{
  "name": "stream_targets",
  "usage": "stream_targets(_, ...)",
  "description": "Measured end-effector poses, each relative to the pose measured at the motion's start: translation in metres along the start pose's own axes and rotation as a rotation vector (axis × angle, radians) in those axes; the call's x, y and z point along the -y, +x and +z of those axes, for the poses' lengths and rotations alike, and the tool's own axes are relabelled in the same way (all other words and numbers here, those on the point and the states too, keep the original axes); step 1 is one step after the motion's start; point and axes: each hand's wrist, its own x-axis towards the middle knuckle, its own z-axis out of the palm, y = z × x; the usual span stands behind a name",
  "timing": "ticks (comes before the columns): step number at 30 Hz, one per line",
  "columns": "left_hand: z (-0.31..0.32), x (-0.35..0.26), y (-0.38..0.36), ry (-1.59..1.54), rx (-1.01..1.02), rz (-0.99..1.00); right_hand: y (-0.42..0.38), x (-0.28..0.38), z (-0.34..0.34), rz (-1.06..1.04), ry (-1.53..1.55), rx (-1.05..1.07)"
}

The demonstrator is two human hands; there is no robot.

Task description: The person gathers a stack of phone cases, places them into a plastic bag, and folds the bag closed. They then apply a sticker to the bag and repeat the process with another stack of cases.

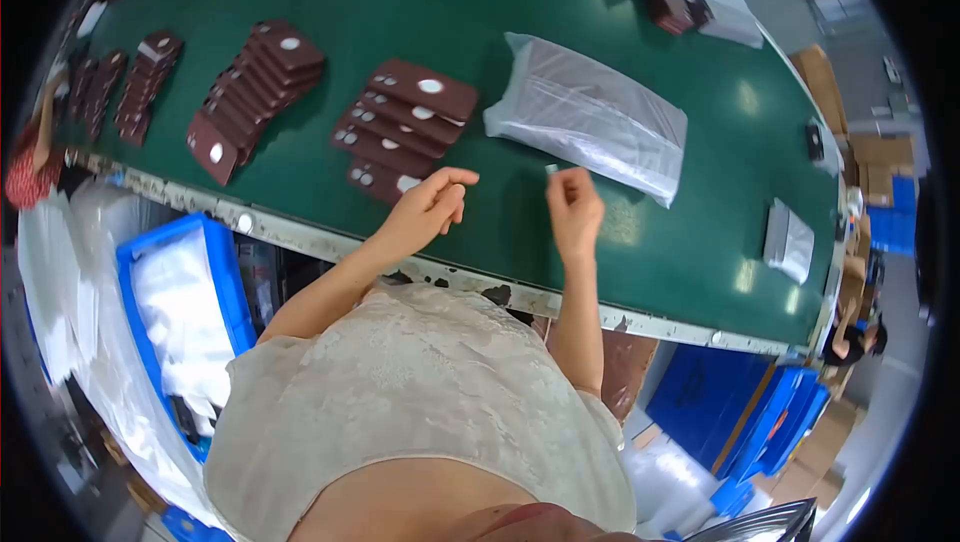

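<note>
My left hand [430,207] hovers over the near edge of the green table, just right of a fanned stack of dark brown pieces [410,117] with white oval spots. Its fingers are loosely curled, the index finger stretched out, and nothing shows in it. To the right, my right hand [575,207] pinches a small pale piece [551,170] between thumb and fingertips. Beyond it lies a clear plastic-wrapped pack [595,112], not touched by either hand.
More fanned brown stacks [250,92] lie at the left. Small packs [789,242] and a brown stack [672,4] are on the right side. A blue bin [128,272] stands below the table's metal edge [300,232]. Other people are at the far left and right.
</note>
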Motion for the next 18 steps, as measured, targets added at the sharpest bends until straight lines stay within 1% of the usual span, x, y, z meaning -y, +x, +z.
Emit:
stream_targets(1, -0.013, 0.005, -0.014, -0.06, 0.015, -0.137, 0.008, -0.004, 0.001, -0.064, -0.144, -0.101)
stream_targets(2, -0.023, 0.014, -0.029, -0.07, -0.023, -0.139, 0.013, -0.004, 0.002, -0.08, -0.133, -0.068)
stream_targets(4, -0.033, 0.033, -0.056, -0.05, -0.124, -0.212, 0.024, -0.003, 0.001, -0.122, -0.361, -0.343)
stream_targets(5, -0.038, 0.04, -0.065, -0.042, -0.171, -0.243, 0.027, -0.001, 0.002, -0.144, -0.351, -0.322)
stream_targets(6, -0.042, 0.041, -0.072, -0.053, -0.197, -0.239, 0.025, 0.0, 0.001, -0.049, -0.465, -0.335)
stream_targets(8, -0.049, 0.04, -0.086, -0.488, -0.43, -0.191, 0.025, 0.006, 0.002, 0.143, -0.704, -0.36)
stream_targets(9, -0.052, 0.039, -0.089, -0.705, -0.542, -0.156, 0.028, 0.013, 0.012, 0.121, -0.703, -0.344)
stream_targets(10, -0.056, 0.041, -0.089, -0.712, -0.558, -0.141, 0.026, 0.022, 0.028, -0.021, -0.575, -0.292)
stream_targets(11, -0.058, 0.041, -0.088, -0.818, -0.537, -0.134, 0.02, 0.036, 0.043, -0.149, -0.45, -0.236)
stream_targets(13, -0.06, 0.042, -0.081, -1.027, -0.477, -0.123, 0.025, 0.078, 0.076, -0.308, -0.253, 0.104)
stream_targets(14, -0.059, 0.044, -0.073, -1.036, -0.476, -0.117, 0.037, 0.097, 0.092, -0.483, -0.259, 0.115)
stream_targets(15, -0.058, 0.047, -0.062, -0.998, -0.436, -0.057, 0.048, 0.109, 0.104, -0.662, -0.263, 0.125)
stream_targets(16, -0.059, 0.046, -0.051, -0.958, -0.398, 0.005, 0.053, 0.114, 0.107, -0.676, -0.268, 0.127)
stream_targets(17, -0.062, 0.044, -0.04, -0.914, -0.361, 0.069, 0.058, 0.118, 0.11, -0.637, -0.266, 0.284)
stream_targets(18, -0.069, 0.041, -0.03, -0.913, -0.362, 0.086, 0.065, 0.124, 0.113, -0.596, -0.264, 0.439)
